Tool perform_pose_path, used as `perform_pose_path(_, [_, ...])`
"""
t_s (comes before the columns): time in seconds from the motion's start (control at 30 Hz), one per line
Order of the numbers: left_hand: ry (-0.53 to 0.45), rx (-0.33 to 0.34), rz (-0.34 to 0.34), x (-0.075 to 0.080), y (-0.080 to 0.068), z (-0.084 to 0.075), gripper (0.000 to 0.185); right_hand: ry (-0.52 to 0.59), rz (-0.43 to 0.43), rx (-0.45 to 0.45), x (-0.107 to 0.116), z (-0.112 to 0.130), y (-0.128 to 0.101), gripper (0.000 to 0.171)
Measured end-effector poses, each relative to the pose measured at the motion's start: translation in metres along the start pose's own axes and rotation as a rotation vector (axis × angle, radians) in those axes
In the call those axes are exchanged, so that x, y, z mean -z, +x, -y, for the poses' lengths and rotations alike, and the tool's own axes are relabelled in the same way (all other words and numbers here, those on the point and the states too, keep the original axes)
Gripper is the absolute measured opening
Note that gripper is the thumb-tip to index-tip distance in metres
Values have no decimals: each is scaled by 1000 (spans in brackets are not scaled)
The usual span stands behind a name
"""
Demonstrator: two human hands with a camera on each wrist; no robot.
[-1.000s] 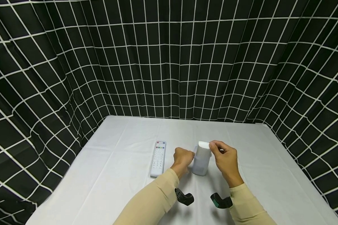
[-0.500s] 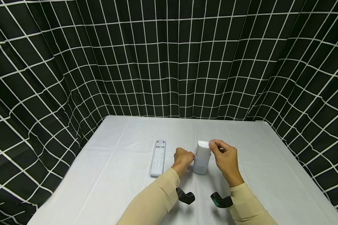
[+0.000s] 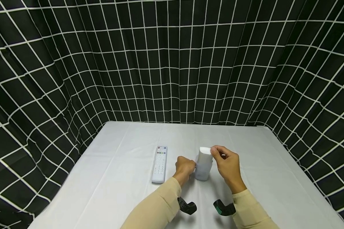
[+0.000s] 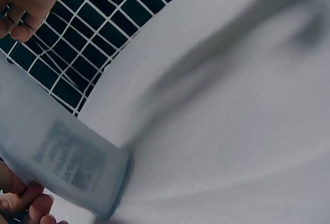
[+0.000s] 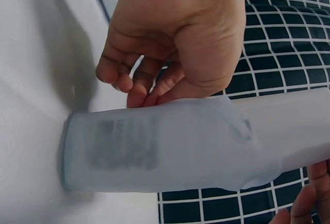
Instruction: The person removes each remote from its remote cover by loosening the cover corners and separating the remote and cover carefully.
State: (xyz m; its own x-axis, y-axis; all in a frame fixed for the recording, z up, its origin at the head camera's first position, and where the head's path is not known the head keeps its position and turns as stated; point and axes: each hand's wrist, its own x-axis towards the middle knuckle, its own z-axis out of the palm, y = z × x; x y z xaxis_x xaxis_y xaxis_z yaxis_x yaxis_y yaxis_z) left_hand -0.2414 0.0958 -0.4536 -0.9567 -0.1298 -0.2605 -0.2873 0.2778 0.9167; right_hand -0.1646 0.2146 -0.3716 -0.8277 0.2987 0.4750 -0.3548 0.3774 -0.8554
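Note:
A slim white body with an oval end [image 3: 205,154] stands nearly upright, its lower part inside a frosted, translucent sleeve [image 3: 202,171]. A dark printed label [image 5: 126,144] shows through near the sleeve's bottom, which meets the table. My left hand [image 3: 184,167] pinches the sleeve's left side, its fingertips at the edge in the right wrist view. At the top, my right hand [image 3: 227,162] grips the white body's right edge between thumb and fingers. The sleeve's upper rim [image 5: 242,131] looks loose and wavy around the white body.
To the left, a pale remote control [image 3: 159,165] lies face up with its buttons showing. White cloth covers the table [image 3: 117,178]. A black curtain with a white grid [image 3: 172,63] closes off the back and both sides.
The head view has shifted slightly. Both hands keep their hold on the white body and sleeve, which have hardly moved. The remote control lies where it was.

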Motion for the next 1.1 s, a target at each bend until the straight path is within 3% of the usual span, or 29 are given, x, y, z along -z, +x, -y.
perform_pose_path(0.2, [-45,-23,26,6,-5,5,10,1,-22,-15,-2,-2,-1,11])
perform_pose_path(0.33, [-40,-98,19,10,-9,2,16,17,-35,-11,-4,-1,0,10])
perform_pose_path(0.47, [-51,-241,0,13,-17,-6,11,26,-54,8,-6,0,1,9])
perform_pose_path(0.6, [-77,-431,-21,14,-30,-12,12,26,-76,35,-7,-1,2,9])
perform_pose_path(0.77, [5,-742,-100,9,-42,-12,15,31,-104,70,-6,-2,1,10])
perform_pose_path(0.83, [47,-814,-124,7,-45,-11,21,33,-109,73,-6,-2,1,10])
perform_pose_path(0.9, [80,-843,-146,5,-47,-10,30,37,-113,71,-6,-2,1,12])
perform_pose_path(1.1, [174,-833,-188,-1,-44,-7,45,73,-141,56,-8,-1,1,18])
